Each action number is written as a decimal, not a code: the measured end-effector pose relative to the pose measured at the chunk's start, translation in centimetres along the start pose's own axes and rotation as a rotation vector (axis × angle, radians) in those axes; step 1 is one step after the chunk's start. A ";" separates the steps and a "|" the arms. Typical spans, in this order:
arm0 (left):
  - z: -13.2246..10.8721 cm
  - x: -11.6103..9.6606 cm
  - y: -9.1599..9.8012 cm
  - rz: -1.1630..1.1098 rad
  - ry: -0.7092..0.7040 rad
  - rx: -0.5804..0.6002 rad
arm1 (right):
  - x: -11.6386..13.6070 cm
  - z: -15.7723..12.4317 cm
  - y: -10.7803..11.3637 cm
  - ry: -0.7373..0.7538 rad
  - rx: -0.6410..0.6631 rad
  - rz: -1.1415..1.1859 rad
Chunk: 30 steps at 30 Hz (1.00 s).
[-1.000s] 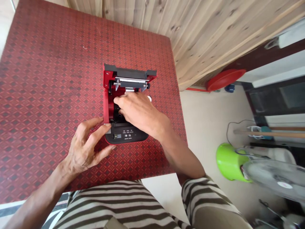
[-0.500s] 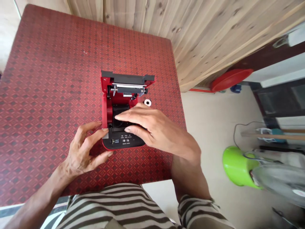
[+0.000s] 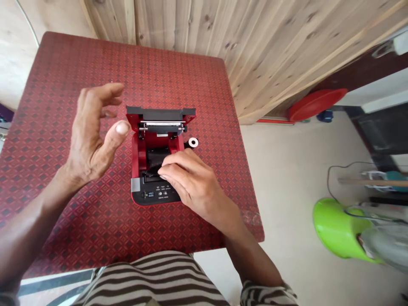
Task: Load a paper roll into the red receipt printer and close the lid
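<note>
A red and black label printer [image 3: 135, 157] stands on the table with its lid [image 3: 162, 114] raised. Inside its bay lies shiny black ribbon [image 3: 156, 157]. At the bay's front edge, my right hand [image 3: 194, 182] has thumb and fingers pinched together on the ribbon, and the fingertips partly hide it. My left hand [image 3: 95, 127] is lifted to the left of the lid, fingers curved and apart, holding nothing. A grey patch [image 3: 135, 185] marks the front left corner of the printer. Just right of the printer sits a small roll with a white end [image 3: 193, 143].
A red patterned tabletop [image 3: 79, 72] lies under the printer, with a wooden plank wall [image 3: 178, 25] along its far side. On the floor to the right are a green bucket [image 3: 334, 227], a red basin [image 3: 315, 104] and a loose cable.
My left hand has left the printer's front left corner and risen beside the lid. My right hand has gone from stretched fingers over the bay to a pinch on the ribbon.
</note>
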<state>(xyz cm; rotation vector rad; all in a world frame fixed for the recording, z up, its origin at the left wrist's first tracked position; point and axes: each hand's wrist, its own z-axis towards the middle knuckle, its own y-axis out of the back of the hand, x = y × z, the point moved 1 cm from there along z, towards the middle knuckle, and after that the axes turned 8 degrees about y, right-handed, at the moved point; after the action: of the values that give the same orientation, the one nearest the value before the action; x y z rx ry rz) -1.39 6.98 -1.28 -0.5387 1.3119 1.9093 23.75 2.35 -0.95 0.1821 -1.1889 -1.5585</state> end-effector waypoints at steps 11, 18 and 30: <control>-2.2 -1.9 -0.6 0.021 -0.247 0.175 | 2.0 -1.9 -0.9 0.049 -0.159 -0.080; -3.7 -1.7 -0.5 0.008 -0.234 0.216 | 2.2 -2.8 -1.3 0.061 -0.202 -0.060; -5.2 -1.0 -0.7 0.105 -0.394 0.214 | 2.9 -3.6 -1.8 0.052 -0.296 -0.138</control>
<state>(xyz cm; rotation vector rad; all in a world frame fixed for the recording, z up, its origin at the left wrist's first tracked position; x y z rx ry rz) -0.59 1.99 -3.01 0.0165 1.2773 1.8116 23.82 -2.31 -2.70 0.1107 -0.9077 -1.8190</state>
